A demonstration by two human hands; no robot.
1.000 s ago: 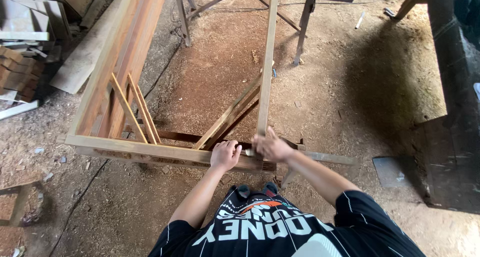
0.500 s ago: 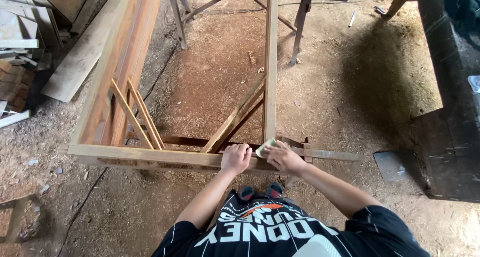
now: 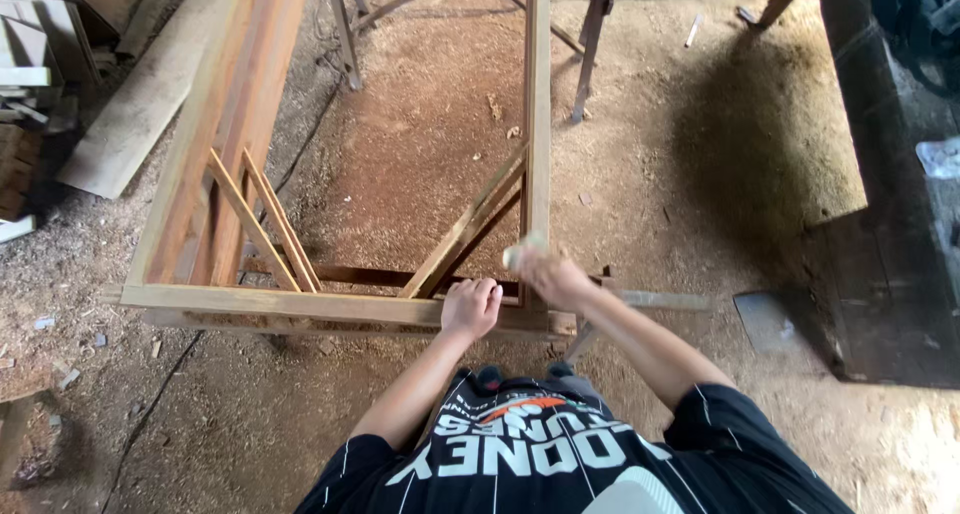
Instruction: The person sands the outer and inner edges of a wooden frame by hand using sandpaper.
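A large wooden frame [image 3: 300, 306] with diagonal braces lies flat on trestles in front of me. My left hand [image 3: 470, 307] rests with curled fingers on its near rail, close to the corner. My right hand [image 3: 548, 272] is blurred over the lower end of the right upright [image 3: 537, 94] and holds a small pale pad [image 3: 524, 251], probably sandpaper, against the wood.
Sawdust covers the dirt floor. Planks and boards [image 3: 130, 124] lie at the left, next to a stack of timber offcuts [image 3: 20, 84]. Metal trestle legs [image 3: 592, 44] stand at the far side. A dark wooden bench [image 3: 880, 174] runs along the right, and a flat grey piece [image 3: 765, 319] lies beside it.
My right hand has slid along the upright's lower end with the pale pad, away from me. My left hand stays on the near rail. My view has shifted slightly.
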